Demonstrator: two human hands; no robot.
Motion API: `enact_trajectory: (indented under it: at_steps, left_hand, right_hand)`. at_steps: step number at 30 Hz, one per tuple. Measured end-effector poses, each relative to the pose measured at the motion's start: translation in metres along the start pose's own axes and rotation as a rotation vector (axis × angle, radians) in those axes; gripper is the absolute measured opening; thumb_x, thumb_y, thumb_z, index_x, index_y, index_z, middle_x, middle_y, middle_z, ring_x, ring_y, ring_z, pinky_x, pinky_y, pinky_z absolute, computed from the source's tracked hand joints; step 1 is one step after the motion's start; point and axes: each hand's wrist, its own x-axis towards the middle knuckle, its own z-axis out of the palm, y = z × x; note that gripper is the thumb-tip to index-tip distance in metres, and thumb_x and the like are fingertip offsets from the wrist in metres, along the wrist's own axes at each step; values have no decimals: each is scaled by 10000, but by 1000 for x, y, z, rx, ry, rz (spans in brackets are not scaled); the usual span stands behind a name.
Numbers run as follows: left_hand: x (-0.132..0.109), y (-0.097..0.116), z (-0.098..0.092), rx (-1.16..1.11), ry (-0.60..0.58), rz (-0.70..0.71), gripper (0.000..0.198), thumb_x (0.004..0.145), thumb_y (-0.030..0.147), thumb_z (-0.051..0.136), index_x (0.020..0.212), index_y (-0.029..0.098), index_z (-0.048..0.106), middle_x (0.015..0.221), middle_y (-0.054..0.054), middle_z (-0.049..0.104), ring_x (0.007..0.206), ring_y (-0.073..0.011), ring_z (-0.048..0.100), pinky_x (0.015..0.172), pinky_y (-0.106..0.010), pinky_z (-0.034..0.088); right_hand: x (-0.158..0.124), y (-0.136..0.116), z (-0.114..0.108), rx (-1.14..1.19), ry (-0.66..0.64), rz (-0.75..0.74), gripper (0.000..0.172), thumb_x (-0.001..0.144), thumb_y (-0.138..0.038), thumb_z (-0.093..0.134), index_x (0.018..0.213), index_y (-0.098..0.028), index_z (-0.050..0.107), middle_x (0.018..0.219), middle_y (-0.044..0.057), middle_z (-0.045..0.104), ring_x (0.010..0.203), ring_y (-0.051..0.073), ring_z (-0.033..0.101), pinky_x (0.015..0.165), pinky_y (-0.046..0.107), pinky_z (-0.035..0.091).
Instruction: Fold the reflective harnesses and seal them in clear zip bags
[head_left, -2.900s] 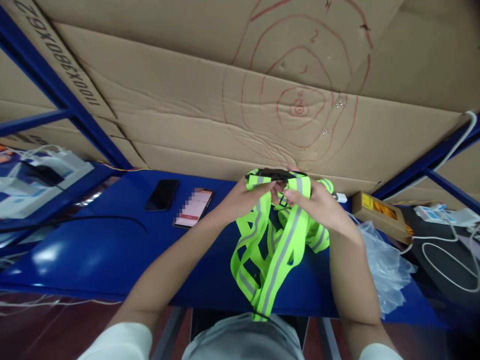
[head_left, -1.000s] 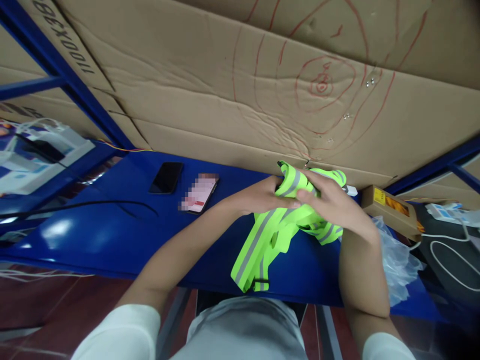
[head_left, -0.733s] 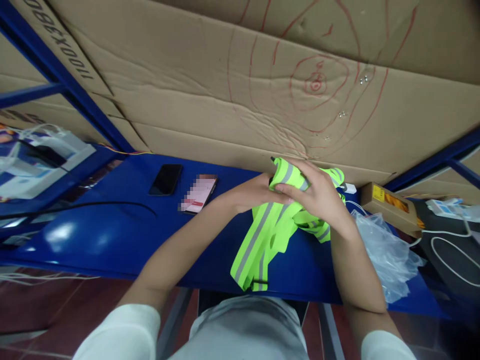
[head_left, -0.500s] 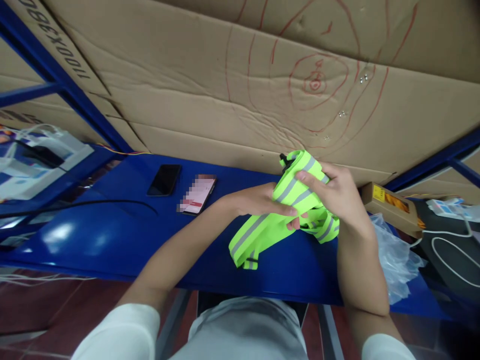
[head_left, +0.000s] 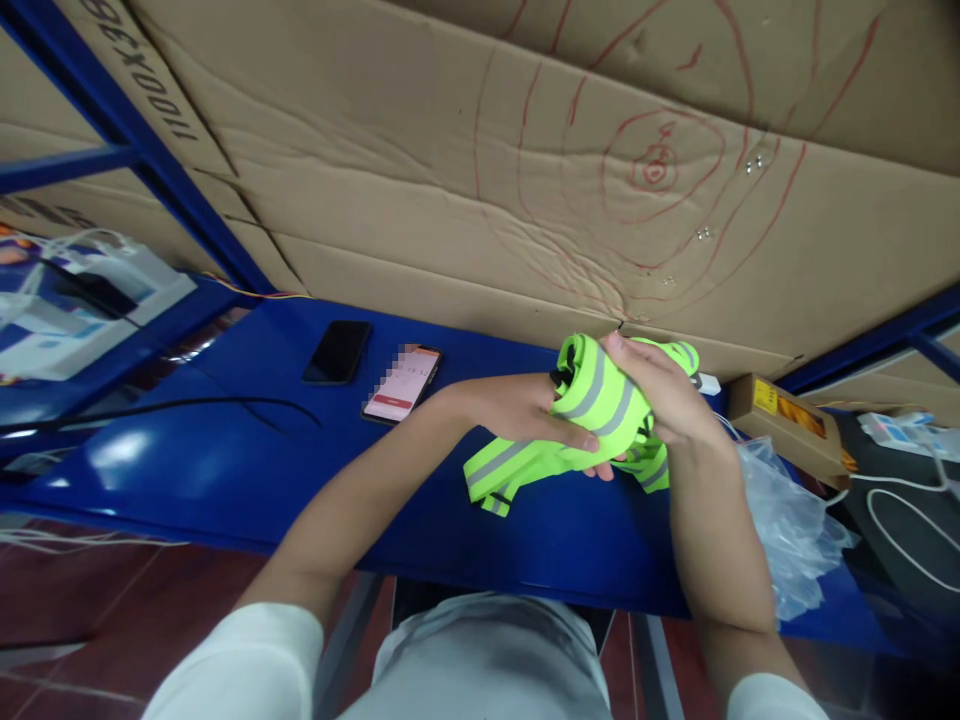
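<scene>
Between my hands is a bright yellow-green reflective vest [head_left: 600, 395] with grey stripes, partly rolled into a bundle with black clips at its left end. My left hand [head_left: 532, 412] grips it from the left and below, thumb across the front and fingertips showing underneath. Around the upper right of the roll wraps my right hand [head_left: 652, 385], its thumb on top; its other fingers are mostly hidden. A striped flap hangs out to the lower left, and looser straps trail beneath my right hand. The bundle is held above the blue table [head_left: 450, 520].
Left of the vest lie a dark phone [head_left: 337, 352] and a phone with a lit screen [head_left: 403, 383]. A clear plastic bag [head_left: 787, 530] and a small cardboard box [head_left: 787, 425] are at the right. Cardboard [head_left: 420, 200] forms the back wall. A black cable [head_left: 225, 402] crosses the left side.
The vest's upper part has been turned over into a thicker, more compact roll. My right hand has moved from pinching its upper edge to wrapping over the roll. The view has shifted slightly.
</scene>
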Motion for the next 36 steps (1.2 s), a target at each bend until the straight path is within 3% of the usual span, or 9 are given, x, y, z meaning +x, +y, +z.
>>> enact_trajectory:
  at_steps: [3,5,10,16,19,22,27,31,36]
  left_hand:
    - [0,1,-1,95,86,67,277,973,378,666,1034,131,775,1040,-98,810,999,-226,762,899,-301,589]
    - [1,-2,-4,185,139,92,291,982,387,646,1040,133,774,1047,-104,808,988,-226,755,885,-305,580]
    - [3,-14,-12,339,267,184,275,925,382,708,1015,127,759,1057,-98,785,1045,-241,711,966,-347,539]
    - [3,-19,-10,51,415,88,340,833,403,811,1023,132,737,1041,-87,766,1034,-250,710,966,-405,548]
    - [5,-17,-10,-107,219,-3,418,819,416,834,1118,140,741,1071,-115,791,1033,-261,744,971,-414,574]
    - [7,-15,-10,-70,46,-77,427,841,410,819,1149,122,750,1102,-136,801,1057,-273,755,970,-387,589]
    - [9,-18,-6,37,25,-28,325,936,390,714,1102,116,770,1078,-123,812,1024,-243,765,888,-307,607]
    - [9,-19,-1,75,85,38,318,961,371,681,1146,121,749,1061,-123,810,1019,-229,755,923,-319,594]
    - [8,-16,0,122,172,84,303,968,361,669,1128,116,750,1102,-134,796,1006,-225,752,918,-316,587]
  right_hand:
    - [6,3,6,-161,174,-262,388,914,-601,693,1031,-232,720,971,28,756,796,174,696,674,288,566]
    - [2,0,6,-319,197,-414,343,985,-543,621,1122,-244,717,1092,45,754,940,195,708,836,334,579]
    - [-15,-11,5,-628,-81,-529,636,937,-575,680,1469,-245,565,1434,95,633,1294,303,620,1103,481,518]
    - [-12,-11,14,-557,80,-494,510,949,-555,662,1354,-244,668,1290,77,701,1109,273,701,859,393,619]
    - [-12,-13,11,-486,210,-489,396,953,-532,668,1175,-215,749,1085,59,758,947,236,721,812,359,593]
    - [-15,-18,-2,-271,319,-314,384,934,-567,677,928,-194,772,831,34,746,728,199,695,650,313,546]
    - [-17,-19,-25,123,70,12,362,877,-589,743,1034,-262,744,826,-3,737,619,156,649,547,269,494]
    - [-8,-10,-20,-26,8,-41,370,905,-606,701,1081,-283,740,836,-14,712,669,139,629,563,239,481]
    - [1,-2,-12,-133,64,-195,365,920,-560,703,1143,-272,717,1070,18,732,879,163,676,696,254,542]
